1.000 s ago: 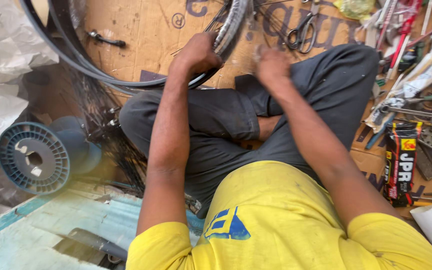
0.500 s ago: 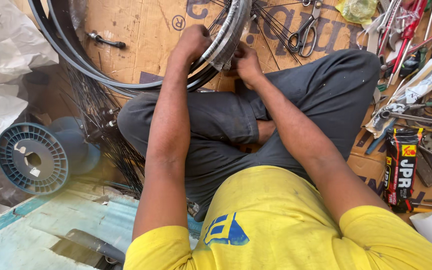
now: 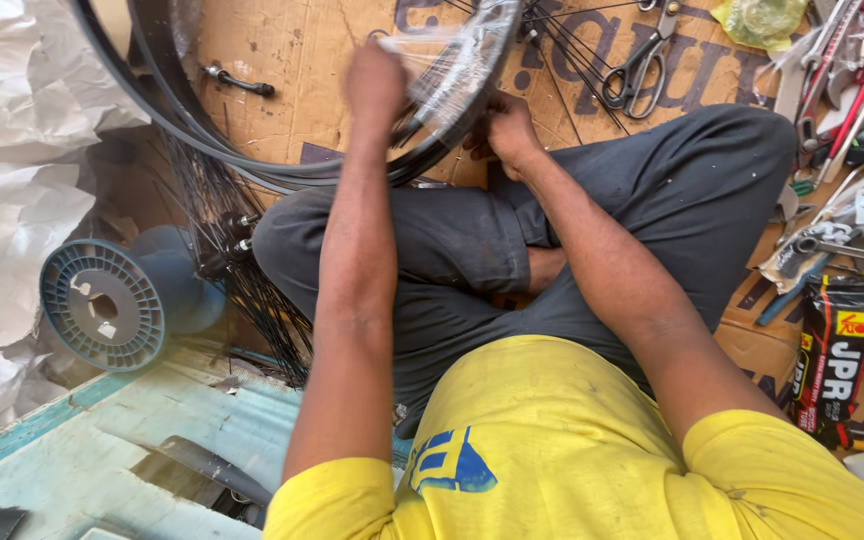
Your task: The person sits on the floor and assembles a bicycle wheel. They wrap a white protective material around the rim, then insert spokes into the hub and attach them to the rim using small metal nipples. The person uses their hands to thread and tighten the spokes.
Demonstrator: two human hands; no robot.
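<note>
Flattened cardboard (image 3: 282,60) covers the floor ahead of your crossed legs. A bicycle wheel rim (image 3: 462,85), black and partly wrapped in clear plastic, lies on it just past your knees. Your left hand (image 3: 374,85) is closed around the wrapped rim; the view is blurred. Your right hand (image 3: 507,130) pinches at the rim's near edge, where thin spokes (image 3: 562,50) fan out. A grey plastic spool (image 3: 102,305) sits to your left. Scissors (image 3: 642,55) lie beyond the rim. Hand tools (image 3: 842,70) are piled at right.
</note>
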